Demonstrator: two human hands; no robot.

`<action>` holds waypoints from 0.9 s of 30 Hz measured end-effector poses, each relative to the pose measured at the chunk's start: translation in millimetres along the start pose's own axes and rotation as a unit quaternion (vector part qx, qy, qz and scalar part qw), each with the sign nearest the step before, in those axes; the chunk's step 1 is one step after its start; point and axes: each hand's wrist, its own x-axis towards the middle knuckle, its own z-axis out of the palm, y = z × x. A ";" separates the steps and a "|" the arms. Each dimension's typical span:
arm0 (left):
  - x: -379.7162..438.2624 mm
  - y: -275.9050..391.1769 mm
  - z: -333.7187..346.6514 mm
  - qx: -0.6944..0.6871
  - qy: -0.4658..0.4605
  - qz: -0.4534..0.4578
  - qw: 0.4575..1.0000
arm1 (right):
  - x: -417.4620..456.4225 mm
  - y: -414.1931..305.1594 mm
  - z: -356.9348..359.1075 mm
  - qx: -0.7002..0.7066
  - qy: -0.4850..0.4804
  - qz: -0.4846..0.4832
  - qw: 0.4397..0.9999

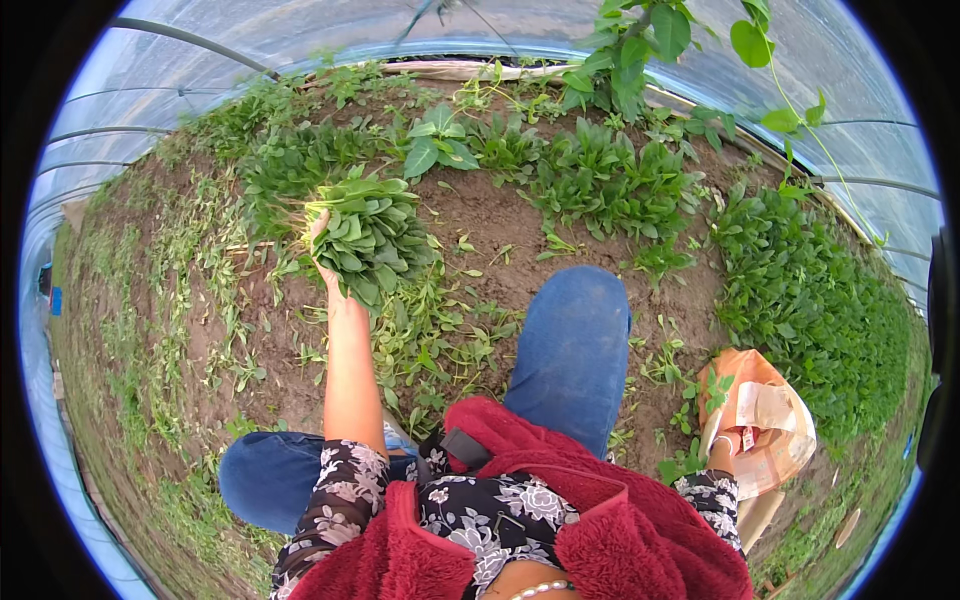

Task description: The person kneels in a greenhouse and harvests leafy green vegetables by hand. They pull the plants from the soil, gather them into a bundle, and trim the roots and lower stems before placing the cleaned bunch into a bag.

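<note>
My left hand (pixel 321 232) is closed around the stems of a thick bunch of leafy greens (pixel 375 232), which look like spinach. Pale roots stick out on the bunch's left side, and its leaves fan out to the right. Far over to the right, my right hand (pixel 726 444) reaches into an orange-and-white plastic bag (pixel 780 427). The bag hides its fingers, so what they touch does not show. A small red-and-white item (pixel 748 437) shows inside the bag beside this hand.
Dense rows of growing greens (pixel 817 322) line the right side, with another patch (pixel 607 180) ahead. Loose pulled leaves (pixel 427 330) litter the soil near my knee (pixel 574 330). A climbing vine (pixel 630 60) stands near the plastic greenhouse wall (pixel 510 30).
</note>
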 end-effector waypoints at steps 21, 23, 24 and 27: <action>-22.0 -62.0 62.9 0.484 -0.304 0.024 0.820 | -485.8 -523.6 -86.4 0.294 -0.699 -0.530 0.380; -21.8 -67.5 55.5 0.533 -0.291 0.047 0.793 | -545.0 -551.3 -80.3 0.166 -0.522 -0.671 0.499; -27.8 -61.4 62.4 0.609 -0.283 0.053 0.739 | -558.6 -565.1 -53.8 0.108 -0.424 -0.781 0.445; -37.4 -54.9 63.8 0.755 -0.239 0.072 0.606 | -585.3 -569.4 12.5 -0.118 -0.205 -0.904 0.357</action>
